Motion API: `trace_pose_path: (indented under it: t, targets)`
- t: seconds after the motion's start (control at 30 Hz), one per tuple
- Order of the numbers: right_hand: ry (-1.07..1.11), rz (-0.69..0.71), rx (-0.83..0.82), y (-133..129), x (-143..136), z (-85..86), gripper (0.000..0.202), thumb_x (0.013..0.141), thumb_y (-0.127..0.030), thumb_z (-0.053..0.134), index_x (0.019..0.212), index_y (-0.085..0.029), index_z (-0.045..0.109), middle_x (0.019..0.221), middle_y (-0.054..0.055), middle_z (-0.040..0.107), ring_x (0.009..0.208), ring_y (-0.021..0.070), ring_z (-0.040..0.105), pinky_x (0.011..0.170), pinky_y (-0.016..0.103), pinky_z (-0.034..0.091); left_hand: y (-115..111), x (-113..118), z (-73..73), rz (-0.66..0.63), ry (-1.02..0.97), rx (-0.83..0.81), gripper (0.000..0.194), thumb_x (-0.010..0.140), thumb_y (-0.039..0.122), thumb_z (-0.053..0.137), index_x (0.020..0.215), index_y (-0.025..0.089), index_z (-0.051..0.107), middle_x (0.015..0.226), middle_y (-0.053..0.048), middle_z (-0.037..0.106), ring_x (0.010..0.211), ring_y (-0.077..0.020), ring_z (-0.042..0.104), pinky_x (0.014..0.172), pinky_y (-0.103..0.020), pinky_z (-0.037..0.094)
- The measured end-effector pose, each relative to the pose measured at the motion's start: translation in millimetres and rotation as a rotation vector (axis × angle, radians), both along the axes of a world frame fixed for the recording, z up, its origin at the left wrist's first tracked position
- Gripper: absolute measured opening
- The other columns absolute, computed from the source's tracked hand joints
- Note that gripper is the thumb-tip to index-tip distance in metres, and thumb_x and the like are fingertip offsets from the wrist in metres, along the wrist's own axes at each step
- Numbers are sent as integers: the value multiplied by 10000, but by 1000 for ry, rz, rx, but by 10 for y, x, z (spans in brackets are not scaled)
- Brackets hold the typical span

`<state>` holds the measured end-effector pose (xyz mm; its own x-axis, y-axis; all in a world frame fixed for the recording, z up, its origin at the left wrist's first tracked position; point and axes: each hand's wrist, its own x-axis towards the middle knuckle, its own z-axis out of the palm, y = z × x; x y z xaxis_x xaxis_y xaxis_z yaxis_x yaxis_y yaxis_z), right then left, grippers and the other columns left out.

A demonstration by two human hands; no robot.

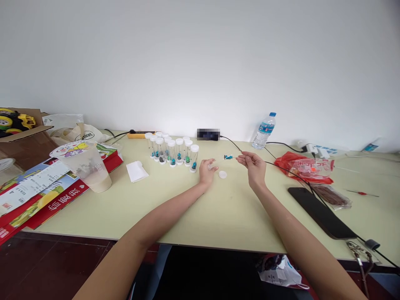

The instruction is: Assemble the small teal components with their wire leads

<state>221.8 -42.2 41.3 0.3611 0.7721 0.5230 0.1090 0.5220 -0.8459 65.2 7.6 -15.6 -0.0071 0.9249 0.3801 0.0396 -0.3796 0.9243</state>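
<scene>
My right hand (254, 166) pinches the end of a thin stick with a small blue piece (228, 157) at its other end, which points left. Facing it, my left hand (206, 172) is curled around what looks like a clear plastic tube, mostly hidden by the fingers and hard to see against the table. On the table between the hands lies a round white cap (222, 174). To the left of my left hand stand several clear tubes (194, 159) with white caps, holding small blue, green and dark pieces.
A phone (208, 134) with a cable leans on the wall, near a water bottle (264, 131). On the right are a red plastic bag (301, 166) and a black pad (320, 212). On the left are white paper (136, 171), a drink cup (87, 168) and a cardboard box (28, 146).
</scene>
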Motion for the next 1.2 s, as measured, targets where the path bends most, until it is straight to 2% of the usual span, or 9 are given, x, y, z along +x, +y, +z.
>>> trace_pose_path:
  t: [0.13,0.33,0.6,0.97,1.1,1.2]
  targets:
    - [62,-45,86,6,7,7,222,814,-332,513,942,-168,591,839,49,627,790,150,637,861,400,490,-23,6,-8,-99,71,-39,266,681,190,619,945,202,594,939,-44,595,896,-166,543,832,-321,393]
    - [110,-86,203,-6,5,77,233,817,-354,505,945,-175,583,844,47,622,797,141,630,855,375,484,-17,-7,-18,-84,139,-98,219,718,236,574,924,207,506,878,-38,603,870,-163,549,768,-311,400]
    - [87,21,144,-54,-79,81,207,823,-348,504,936,-188,573,825,40,628,752,138,631,798,347,503,94,-51,-23,-65,200,-78,210,708,167,560,897,211,477,873,-32,597,851,-167,561,766,-314,393]
    - [114,19,161,-53,-77,84,201,821,-349,508,924,-190,575,824,38,639,770,148,635,822,365,495,98,-71,-35,-31,103,64,263,643,63,585,864,194,528,949,-23,593,921,-155,542,819,-295,395]
    - [125,21,165,-46,-74,76,201,814,-354,520,915,-193,584,811,32,643,755,149,638,797,350,504,86,-70,-33,-11,108,40,280,653,64,588,897,194,539,985,-31,594,951,-154,536,836,-285,382]
    - [136,28,157,-47,-77,73,199,808,-356,529,906,-193,591,800,32,646,733,142,640,763,326,515,84,-63,-33,-18,127,-28,280,684,119,591,947,204,548,948,-42,608,902,-158,552,812,-288,387]
